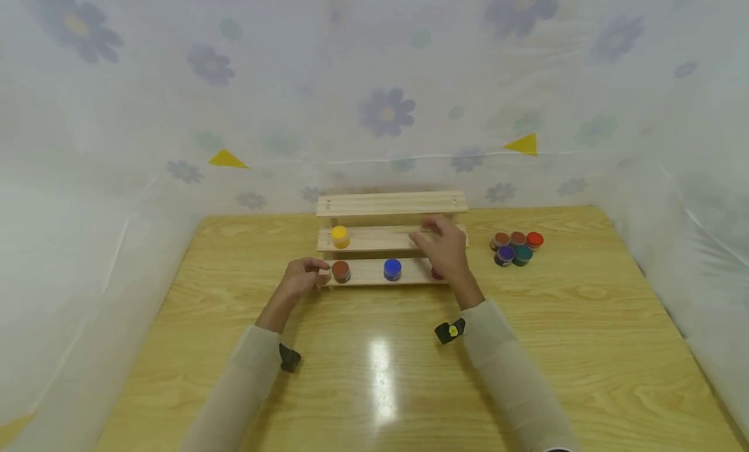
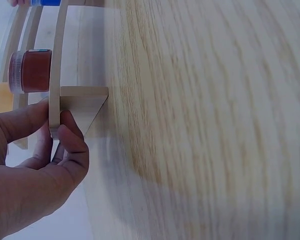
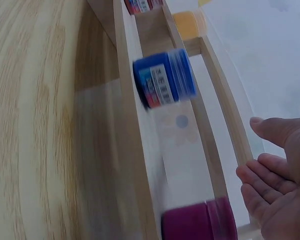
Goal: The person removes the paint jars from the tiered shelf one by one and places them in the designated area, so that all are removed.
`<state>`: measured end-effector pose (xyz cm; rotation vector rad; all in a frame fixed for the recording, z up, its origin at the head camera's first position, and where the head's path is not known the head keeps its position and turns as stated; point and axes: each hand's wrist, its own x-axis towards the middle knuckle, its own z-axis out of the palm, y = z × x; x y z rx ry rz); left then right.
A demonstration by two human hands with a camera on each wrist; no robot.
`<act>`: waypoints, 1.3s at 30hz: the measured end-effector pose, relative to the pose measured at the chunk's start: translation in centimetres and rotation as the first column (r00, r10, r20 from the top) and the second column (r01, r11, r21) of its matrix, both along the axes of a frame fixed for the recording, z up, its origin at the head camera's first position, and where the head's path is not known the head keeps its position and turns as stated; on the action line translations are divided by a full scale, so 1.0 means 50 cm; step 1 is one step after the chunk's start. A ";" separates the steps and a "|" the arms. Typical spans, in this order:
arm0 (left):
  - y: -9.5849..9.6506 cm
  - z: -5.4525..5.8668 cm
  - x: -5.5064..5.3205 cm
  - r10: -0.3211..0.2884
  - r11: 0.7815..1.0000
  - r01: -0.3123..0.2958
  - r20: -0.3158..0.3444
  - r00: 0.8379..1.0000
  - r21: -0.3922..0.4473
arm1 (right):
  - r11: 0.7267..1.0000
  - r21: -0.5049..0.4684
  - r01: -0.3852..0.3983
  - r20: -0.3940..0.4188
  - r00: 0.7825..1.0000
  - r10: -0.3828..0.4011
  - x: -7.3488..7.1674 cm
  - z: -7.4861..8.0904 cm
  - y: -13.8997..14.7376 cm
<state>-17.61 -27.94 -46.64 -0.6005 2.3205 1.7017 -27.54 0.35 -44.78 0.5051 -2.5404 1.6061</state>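
Note:
A three-step wooden rack (image 1: 392, 203) stands at the back of the table. My left hand (image 1: 301, 276) pinches the left end of its lowest board, thumb on one face and fingers curled under the other in the left wrist view. Beside it on that board sits a brown paint jar (image 1: 341, 271); a blue jar (image 1: 393, 270) stands mid-board. Over the right part of the rack hovers my right hand (image 1: 445, 247), fingers loosely bent and holding nothing. It partly covers a magenta jar (image 1: 437, 273) on the lowest board. A yellow jar (image 1: 340, 237) occupies the middle board's left end.
Right of the rack, several paint jars cluster on the table, among them a red one (image 1: 534, 240), a purple one (image 1: 505, 255) and a green one (image 1: 523, 255). A flowered white sheet (image 1: 386, 62) hangs close behind the rack and along both sides.

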 end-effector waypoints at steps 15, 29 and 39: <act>-0.004 -0.002 -0.002 -0.001 1.000 0.001 -0.020 1.000 -0.012 | 0.993 -0.050 -0.104 -0.015 0.995 0.104 0.016 -0.003 -0.118; -0.005 0.000 -0.001 -0.005 1.000 0.005 -0.017 1.000 0.008 | 0.985 -0.037 -0.171 -0.046 0.985 0.169 0.025 0.002 -0.179; -0.007 -0.007 -0.004 -0.012 1.000 0.012 -0.017 1.000 0.007 | 0.976 -0.010 -0.218 -0.013 0.976 0.218 0.032 0.001 -0.219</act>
